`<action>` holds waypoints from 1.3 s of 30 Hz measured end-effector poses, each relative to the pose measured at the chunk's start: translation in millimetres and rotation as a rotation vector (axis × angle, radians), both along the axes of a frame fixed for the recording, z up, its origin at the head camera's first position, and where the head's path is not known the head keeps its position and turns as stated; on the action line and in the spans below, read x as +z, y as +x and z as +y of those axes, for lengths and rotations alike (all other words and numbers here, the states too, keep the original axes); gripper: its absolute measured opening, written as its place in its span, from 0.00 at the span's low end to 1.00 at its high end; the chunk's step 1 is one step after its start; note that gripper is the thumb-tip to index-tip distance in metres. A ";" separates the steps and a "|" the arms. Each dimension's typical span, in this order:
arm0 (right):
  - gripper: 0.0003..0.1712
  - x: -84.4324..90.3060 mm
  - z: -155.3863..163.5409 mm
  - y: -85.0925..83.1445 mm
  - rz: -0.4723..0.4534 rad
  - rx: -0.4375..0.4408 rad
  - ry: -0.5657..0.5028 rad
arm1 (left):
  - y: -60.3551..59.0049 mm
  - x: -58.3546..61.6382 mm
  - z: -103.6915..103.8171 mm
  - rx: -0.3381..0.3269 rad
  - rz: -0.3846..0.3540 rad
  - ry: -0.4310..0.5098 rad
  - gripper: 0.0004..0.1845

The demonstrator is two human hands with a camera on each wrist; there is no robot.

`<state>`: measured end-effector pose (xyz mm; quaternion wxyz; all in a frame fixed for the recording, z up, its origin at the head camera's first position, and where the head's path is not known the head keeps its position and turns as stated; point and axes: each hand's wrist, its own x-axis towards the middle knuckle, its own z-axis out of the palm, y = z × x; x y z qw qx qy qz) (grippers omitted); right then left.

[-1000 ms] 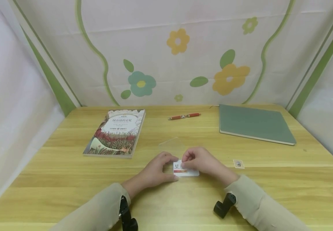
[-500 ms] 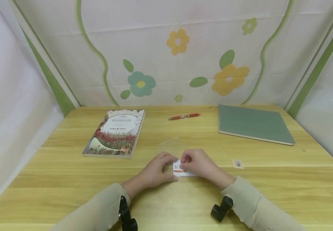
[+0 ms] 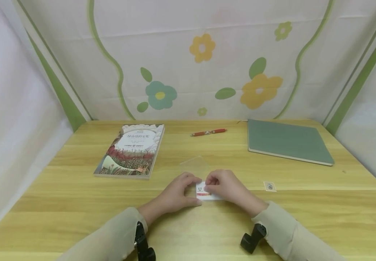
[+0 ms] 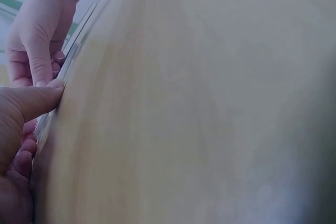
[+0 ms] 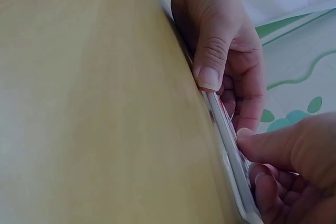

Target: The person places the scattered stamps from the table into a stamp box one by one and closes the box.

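A white card with a dark U-shaped mark and a red-orange strip lies flat in front of the person. The left hand grips it at the left end, index finger at the far edge and thumb at the near edge. In the right wrist view, the card's edge shows a clear layer along it. Fingers curled, the right hand rests over the card's right half, thumb and index tips together on its face. Anything between those tips is hidden. A transparent sheet lies just behind the hands.
A small square sticker-like piece lies to the right of the right hand. An illustrated book is at the back left, a red pen at the back middle, and a green notebook at the back right of the wooden table.
The right hand has shifted slightly nearer and left over the card, covering more of its right end. The left hand keeps its hold, and the card stays in place.
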<state>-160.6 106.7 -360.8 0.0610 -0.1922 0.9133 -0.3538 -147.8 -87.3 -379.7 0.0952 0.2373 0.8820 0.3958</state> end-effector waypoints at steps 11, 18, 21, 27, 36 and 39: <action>0.04 13.4 9.4 1.3 -0.014 -0.116 -0.070 | 0.6 1.1 1.0 0.007 -0.011 -0.016 0.30; 0.06 26.6 24.8 5.2 -0.053 -0.149 -0.120 | 0.4 1.0 3.2 0.005 -0.017 -0.009 0.30; 0.07 29.1 31.7 6.9 -0.066 -0.145 -0.138 | 0.7 0.0 2.8 0.001 -0.020 -0.001 0.31; 0.07 28.3 43.0 10.4 -0.081 -0.121 -0.161 | 0.5 -1.6 -0.7 0.019 -0.012 -0.001 0.31; 0.11 24.4 74.7 17.0 -0.059 -0.115 -0.123 | 1.1 -1.3 0.5 0.012 -0.014 -0.011 0.31; 0.12 26.2 86.0 19.8 -0.030 -0.107 -0.089 | 1.1 -1.6 0.9 0.011 -0.015 -0.012 0.31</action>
